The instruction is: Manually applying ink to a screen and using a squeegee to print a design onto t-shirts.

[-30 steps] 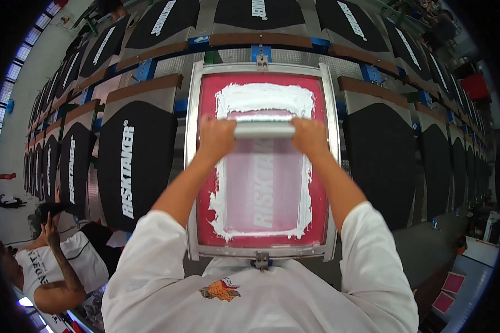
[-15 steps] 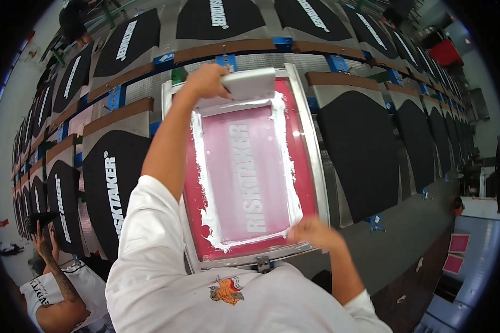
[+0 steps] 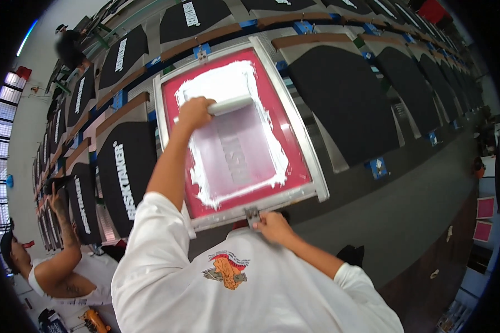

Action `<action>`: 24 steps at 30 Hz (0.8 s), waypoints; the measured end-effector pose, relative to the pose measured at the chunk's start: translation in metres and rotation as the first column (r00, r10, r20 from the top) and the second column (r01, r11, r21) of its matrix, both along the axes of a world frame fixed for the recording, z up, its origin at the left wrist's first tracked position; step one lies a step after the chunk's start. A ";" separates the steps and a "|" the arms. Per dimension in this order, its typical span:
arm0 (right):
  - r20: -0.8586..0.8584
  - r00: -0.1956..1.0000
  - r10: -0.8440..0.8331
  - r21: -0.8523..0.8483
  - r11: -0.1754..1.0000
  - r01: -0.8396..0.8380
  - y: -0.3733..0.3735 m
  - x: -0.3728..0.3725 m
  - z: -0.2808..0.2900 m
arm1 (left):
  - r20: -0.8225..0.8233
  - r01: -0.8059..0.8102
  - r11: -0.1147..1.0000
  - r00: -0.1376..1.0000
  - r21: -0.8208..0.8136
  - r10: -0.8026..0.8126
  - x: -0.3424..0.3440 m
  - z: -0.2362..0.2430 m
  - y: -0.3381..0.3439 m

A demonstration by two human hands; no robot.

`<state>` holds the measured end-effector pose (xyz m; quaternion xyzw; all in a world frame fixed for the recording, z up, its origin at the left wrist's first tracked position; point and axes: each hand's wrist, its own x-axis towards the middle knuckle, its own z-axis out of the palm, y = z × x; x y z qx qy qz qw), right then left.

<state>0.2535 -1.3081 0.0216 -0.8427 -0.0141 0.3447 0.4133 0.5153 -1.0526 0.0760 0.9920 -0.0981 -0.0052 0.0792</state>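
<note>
In front of me lies a screen-printing screen with a metal frame (image 3: 290,119) and red-pink mesh (image 3: 295,161). My left hand (image 3: 196,112) is closed round the left part of a squeegee (image 3: 231,104), which lies across the mesh and is tilted. Thick white ink (image 3: 216,80) covers the area beyond the squeegee and lines the sides and near end of the printing area. On the near side of the squeegee, faint lettering shows through the pale mesh (image 3: 228,155). My right hand (image 3: 274,226) has its fingers on a small metal clamp (image 3: 252,215) at the middle of the frame's near edge.
Black fabric panels (image 3: 344,105) lie on boards in rows to both sides and beyond; several on the left carry white print. Blue brackets (image 3: 378,167) stick out along the rows. A co-worker (image 3: 66,272) raises an arm at left; another person (image 3: 69,47) stands far left.
The squeegee has come toward me from the screen's far end, with white ink spread behind it. My right hand has moved left from the near right corner to the clamp. The view has shifted.
</note>
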 end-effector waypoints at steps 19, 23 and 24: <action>0.153 0.964 0.217 0.020 0.975 -0.222 -0.031 0.021 0.021 | -0.338 -0.536 0.619 0.844 -0.573 0.417 -0.161 -0.010 0.049; 0.769 0.638 -0.028 -0.325 0.843 0.428 -0.096 0.088 0.051 | -0.629 -0.680 0.035 0.696 -0.733 0.347 -0.165 -0.041 0.080; 0.769 0.631 -0.099 -0.318 0.797 0.513 -0.107 0.103 0.035 | -0.643 -0.672 -0.016 0.702 -0.740 0.306 -0.168 -0.053 0.091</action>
